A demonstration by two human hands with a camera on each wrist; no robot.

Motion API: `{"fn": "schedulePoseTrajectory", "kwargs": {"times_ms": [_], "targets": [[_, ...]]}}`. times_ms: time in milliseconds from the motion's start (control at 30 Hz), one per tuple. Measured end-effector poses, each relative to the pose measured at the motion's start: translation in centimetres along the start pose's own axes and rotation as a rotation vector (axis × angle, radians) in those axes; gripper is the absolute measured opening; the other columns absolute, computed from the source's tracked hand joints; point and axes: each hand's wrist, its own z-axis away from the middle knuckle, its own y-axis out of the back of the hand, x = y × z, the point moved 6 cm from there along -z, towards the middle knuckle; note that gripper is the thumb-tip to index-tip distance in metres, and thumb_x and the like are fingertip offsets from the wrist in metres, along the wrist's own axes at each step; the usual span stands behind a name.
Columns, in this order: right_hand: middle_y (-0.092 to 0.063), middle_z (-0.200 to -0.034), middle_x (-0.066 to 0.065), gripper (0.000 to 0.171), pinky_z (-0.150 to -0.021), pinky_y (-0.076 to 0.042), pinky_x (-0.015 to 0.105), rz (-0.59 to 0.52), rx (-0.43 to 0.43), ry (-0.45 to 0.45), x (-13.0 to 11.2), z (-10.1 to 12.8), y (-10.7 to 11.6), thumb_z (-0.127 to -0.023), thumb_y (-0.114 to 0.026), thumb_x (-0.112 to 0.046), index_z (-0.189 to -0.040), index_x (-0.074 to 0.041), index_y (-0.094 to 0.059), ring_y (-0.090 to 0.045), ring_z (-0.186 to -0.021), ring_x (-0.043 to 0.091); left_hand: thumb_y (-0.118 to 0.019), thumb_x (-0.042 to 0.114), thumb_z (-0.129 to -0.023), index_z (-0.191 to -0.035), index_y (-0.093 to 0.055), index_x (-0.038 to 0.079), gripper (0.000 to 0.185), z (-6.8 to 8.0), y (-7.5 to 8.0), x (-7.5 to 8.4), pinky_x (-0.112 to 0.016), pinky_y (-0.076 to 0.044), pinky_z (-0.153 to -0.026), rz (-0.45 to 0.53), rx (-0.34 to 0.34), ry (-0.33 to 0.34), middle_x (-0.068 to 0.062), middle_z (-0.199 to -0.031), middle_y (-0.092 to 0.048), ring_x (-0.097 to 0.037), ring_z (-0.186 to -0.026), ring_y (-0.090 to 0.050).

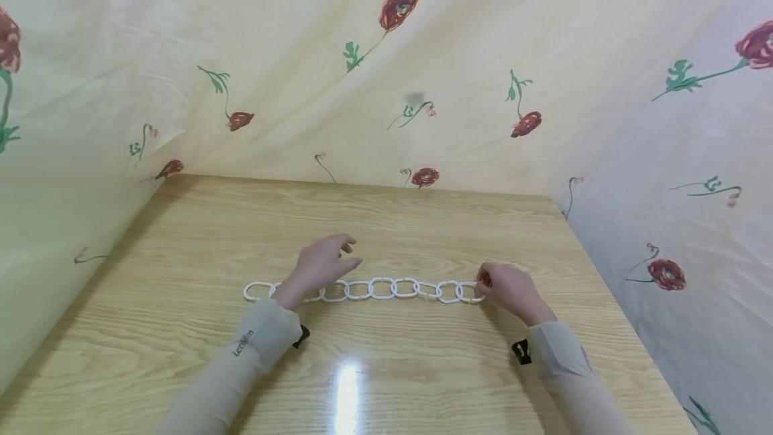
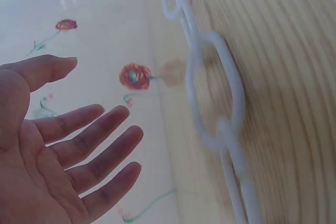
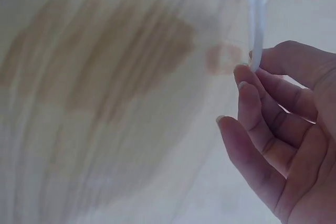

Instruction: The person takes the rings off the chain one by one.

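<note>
Head view: right hand (image 1: 512, 289) pinches the white plastic ring chain's (image 1: 374, 288) end; left hand (image 1: 320, 267) hovers released above it; a steady pull should keep it straight.

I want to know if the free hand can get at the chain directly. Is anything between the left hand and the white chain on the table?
Nothing visible. The left hand hovers open just above the white chain, with only air between them. The right hand pinches the chain's far right end, well clear of the left.

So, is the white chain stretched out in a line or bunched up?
Stretched out. The white chain lies in a nearly straight row on the table; the right hand pinches its end, and the left hand is open above it.
</note>
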Motion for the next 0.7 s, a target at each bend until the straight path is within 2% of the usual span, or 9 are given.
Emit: {"fn": "schedulePoseTrajectory", "kwargs": {"times_ms": [167,300,533,700], "targets": [[-0.068,-0.077,0.001,0.012,-0.057,-0.049,0.03,0.0,0.07,0.019,-0.8,0.6,1.1,-0.084,-0.064,-0.008,-0.092,-0.004,-0.072,-0.058,-0.066,0.012,-0.063,0.034,-0.092,-0.125,-0.061,0.008,0.042,-0.2,-1.3,1.6,-0.042,-0.056,-0.081,0.043,-0.028,-0.019,-0.005,-0.117,-0.069,-0.025,-0.104,-0.066],[-0.068,-0.078,0.002,0.013,-0.057,-0.049,0.03,-0.002,0.091,0.017,-1.3,1.1,1.7,-0.084,-0.064,-0.008,-0.093,-0.004,-0.073,-0.059,-0.067,0.012,-0.064,0.031,-0.093,-0.123,-0.062,0.008,0.039,-0.3,-2.4,2.7,-0.042,-0.055,-0.084,0.087,-0.047,-0.046,-0.007,-0.117,-0.069,-0.025,-0.104,-0.065],[-0.066,-0.077,0.001,0.012,-0.053,-0.046,0.028,-0.01,0.122,0.011,-1.8,1.7,2.3,-0.083,-0.064,-0.008,-0.092,-0.004,-0.072,-0.056,-0.064,0.011,-0.064,0.027,-0.093,-0.123,-0.062,0.005,0.038,-0.6,-4.1,5.2,-0.044,-0.055,-0.089,0.162,-0.082,-0.12,-0.011,-0.122,-0.066,-0.03,-0.108,-0.064],[-0.064,-0.076,0.001,0.01,-0.051,-0.044,0.027,-0.006,0.146,0.004,-2.2,2.1,2.7,-0.083,-0.064,-0.008,-0.089,-0.005,-0.071,-0.054,-0.062,0.01,-0.066,0.022,-0.092,-0.122,-0.062,0.002,0.037,-0.9,-5.4,6.7,-0.043,-0.055,-0.091,0.21,-0.111,-0.148,-0.013,-0.123,-0.065,-0.032,-0.109,-0.064]]}}
